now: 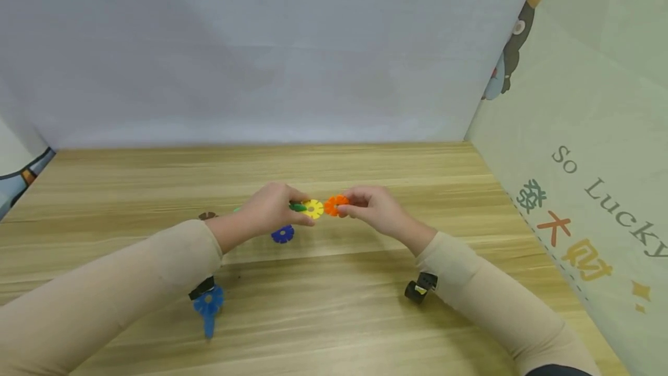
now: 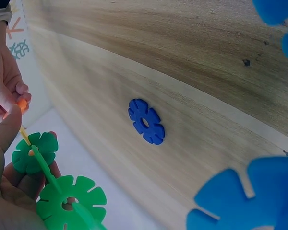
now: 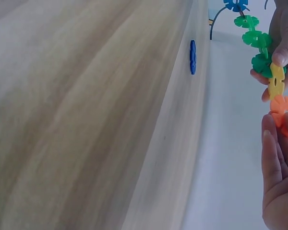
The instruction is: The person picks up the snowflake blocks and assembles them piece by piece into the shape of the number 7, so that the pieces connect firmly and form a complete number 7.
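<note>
My left hand (image 1: 268, 209) grips a chain of slotted, flower-shaped plastic discs near one end. A yellow disc (image 1: 313, 209) sticks out past its fingertips. Behind that come a dark green disc (image 3: 261, 64) and lighter green discs (image 3: 257, 39), with a blue disc (image 3: 236, 5) farther along. Between thumb and fingers, my right hand (image 1: 383, 213) pinches an orange disc (image 1: 336, 205). The orange and yellow discs meet edge to edge; whether their slots interlock I cannot tell. A dark blue disc (image 1: 283, 234) lies on the table below the left hand.
Light blue discs (image 1: 209, 302) show beside the left forearm, partly hidden by it. A brown disc (image 1: 207, 215) peeks out behind the left wrist. The wooden table (image 1: 334, 318) meets a pale backdrop (image 1: 261, 74) behind and a printed cloth (image 1: 584, 132) on the right.
</note>
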Demonstrator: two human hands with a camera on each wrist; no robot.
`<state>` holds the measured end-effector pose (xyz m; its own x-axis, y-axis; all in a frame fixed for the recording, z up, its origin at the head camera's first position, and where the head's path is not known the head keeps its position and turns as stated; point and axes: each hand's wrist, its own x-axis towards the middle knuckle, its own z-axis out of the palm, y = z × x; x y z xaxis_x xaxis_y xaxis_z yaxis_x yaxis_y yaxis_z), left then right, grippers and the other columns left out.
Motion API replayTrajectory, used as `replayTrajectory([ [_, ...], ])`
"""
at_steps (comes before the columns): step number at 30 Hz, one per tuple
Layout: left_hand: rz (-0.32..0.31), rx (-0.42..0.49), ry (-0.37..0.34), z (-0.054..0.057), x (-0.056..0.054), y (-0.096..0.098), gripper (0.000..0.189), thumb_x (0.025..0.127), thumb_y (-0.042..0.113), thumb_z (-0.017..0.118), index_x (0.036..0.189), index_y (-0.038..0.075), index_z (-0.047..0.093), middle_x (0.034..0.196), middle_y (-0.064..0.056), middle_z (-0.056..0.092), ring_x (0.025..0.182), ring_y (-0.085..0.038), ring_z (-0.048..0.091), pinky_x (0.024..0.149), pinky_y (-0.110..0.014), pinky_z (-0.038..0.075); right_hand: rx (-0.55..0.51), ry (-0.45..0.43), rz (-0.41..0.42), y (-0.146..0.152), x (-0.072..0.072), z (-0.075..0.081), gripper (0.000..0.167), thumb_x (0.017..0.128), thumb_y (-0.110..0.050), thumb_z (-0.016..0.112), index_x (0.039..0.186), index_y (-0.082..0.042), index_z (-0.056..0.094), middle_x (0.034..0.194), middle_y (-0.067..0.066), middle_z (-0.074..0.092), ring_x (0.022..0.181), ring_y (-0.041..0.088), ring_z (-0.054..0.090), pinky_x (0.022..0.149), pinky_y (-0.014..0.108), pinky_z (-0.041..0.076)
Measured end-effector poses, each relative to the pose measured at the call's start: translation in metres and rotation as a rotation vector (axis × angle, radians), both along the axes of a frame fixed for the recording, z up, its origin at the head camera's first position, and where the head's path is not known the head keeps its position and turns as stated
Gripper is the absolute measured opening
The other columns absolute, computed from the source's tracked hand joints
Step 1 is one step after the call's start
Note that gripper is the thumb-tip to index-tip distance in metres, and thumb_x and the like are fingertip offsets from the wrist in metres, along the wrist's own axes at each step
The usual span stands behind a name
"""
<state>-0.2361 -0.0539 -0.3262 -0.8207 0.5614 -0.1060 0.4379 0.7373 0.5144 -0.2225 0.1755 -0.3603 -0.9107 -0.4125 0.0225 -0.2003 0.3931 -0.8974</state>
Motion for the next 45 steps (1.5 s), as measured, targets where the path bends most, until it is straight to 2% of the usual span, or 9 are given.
replayTrajectory([
  [5, -0.005, -0.003, -0.009, 0.003, 0.004, 0.0, 0.052, 0.077, 0.033, 0.077, 0.118, 0.004, 0.064, 0.104, -0.007, 0.068, 0.08, -0.012, 0.059, 0.07, -0.027, 0.049, -0.01, 0.007, 0.003, -0.001, 0.002, -0.003, 0.017, 0.089, -0.007, 0.063, 0.104, 0.001, 0.067, 0.093, 0.01, 0.069, 0.088, 0.027, 0.065, 0.079, 0.035, 0.052],
  [10, -0.027, -0.02, -0.025, 0.005, 0.009, 0.003, 0.052, 0.078, 0.035, 0.076, 0.119, 0.004, 0.064, 0.107, -0.007, 0.067, 0.086, -0.013, 0.06, 0.075, -0.029, 0.05, 0.006, 0.025, 0.008, -0.003, 0.006, -0.006, 0.015, 0.088, -0.008, 0.065, 0.1, -0.001, 0.068, 0.092, 0.007, 0.07, 0.086, 0.023, 0.065, 0.075, 0.031, 0.052],
  [14, -0.051, -0.01, 0.0, 0.006, 0.011, 0.004, 0.052, 0.078, 0.034, 0.075, 0.118, 0.004, 0.064, 0.108, -0.007, 0.067, 0.089, -0.014, 0.06, 0.075, -0.03, 0.05, -0.013, 0.054, 0.006, -0.005, 0.012, -0.005, 0.013, 0.087, -0.009, 0.065, 0.097, 0.0, 0.069, 0.091, 0.008, 0.07, 0.086, 0.027, 0.065, 0.073, 0.031, 0.052],
  [20, -0.083, -0.001, 0.049, 0.009, 0.014, 0.001, 0.049, 0.078, 0.033, 0.075, 0.116, 0.004, 0.065, 0.104, -0.007, 0.068, 0.083, -0.012, 0.061, 0.07, -0.026, 0.05, -0.026, 0.113, 0.006, -0.009, 0.018, -0.007, 0.015, 0.087, -0.008, 0.065, 0.098, 0.002, 0.069, 0.089, 0.011, 0.07, 0.084, 0.036, 0.064, 0.071, 0.039, 0.053],
  [28, -0.119, 0.026, 0.082, 0.008, 0.018, -0.002, 0.045, 0.078, 0.031, 0.075, 0.115, 0.006, 0.067, 0.1, -0.004, 0.069, 0.076, -0.007, 0.06, 0.066, -0.024, 0.049, -0.006, 0.116, 0.013, -0.013, 0.022, -0.005, 0.017, 0.087, -0.009, 0.066, 0.099, 0.002, 0.069, 0.091, 0.011, 0.07, 0.085, 0.029, 0.065, 0.071, 0.027, 0.053],
  [32, -0.133, 0.037, 0.101, 0.008, 0.02, -0.003, 0.046, 0.078, 0.031, 0.075, 0.115, 0.005, 0.066, 0.101, -0.005, 0.069, 0.077, -0.007, 0.061, 0.066, -0.024, 0.05, 0.003, 0.132, 0.01, -0.013, 0.024, -0.004, 0.017, 0.086, -0.009, 0.066, 0.098, 0.002, 0.069, 0.089, 0.011, 0.07, 0.083, 0.032, 0.065, 0.069, 0.028, 0.053],
  [39, -0.135, -0.015, 0.131, 0.009, 0.024, -0.004, 0.051, 0.077, 0.035, 0.075, 0.116, 0.004, 0.066, 0.104, -0.007, 0.068, 0.078, -0.008, 0.062, 0.065, -0.022, 0.05, 0.031, 0.144, 0.021, -0.014, 0.029, -0.003, 0.018, 0.086, -0.009, 0.066, 0.1, 0.001, 0.07, 0.089, 0.009, 0.07, 0.083, 0.028, 0.066, 0.069, 0.026, 0.053],
  [45, -0.158, -0.026, 0.177, 0.008, 0.025, -0.004, 0.051, 0.077, 0.035, 0.075, 0.115, 0.004, 0.066, 0.103, -0.007, 0.069, 0.077, -0.008, 0.062, 0.065, -0.022, 0.05, 0.037, 0.205, 0.021, -0.016, 0.033, -0.003, 0.016, 0.086, -0.008, 0.066, 0.098, 0.001, 0.07, 0.089, 0.011, 0.07, 0.08, 0.03, 0.066, 0.066, 0.024, 0.053],
])
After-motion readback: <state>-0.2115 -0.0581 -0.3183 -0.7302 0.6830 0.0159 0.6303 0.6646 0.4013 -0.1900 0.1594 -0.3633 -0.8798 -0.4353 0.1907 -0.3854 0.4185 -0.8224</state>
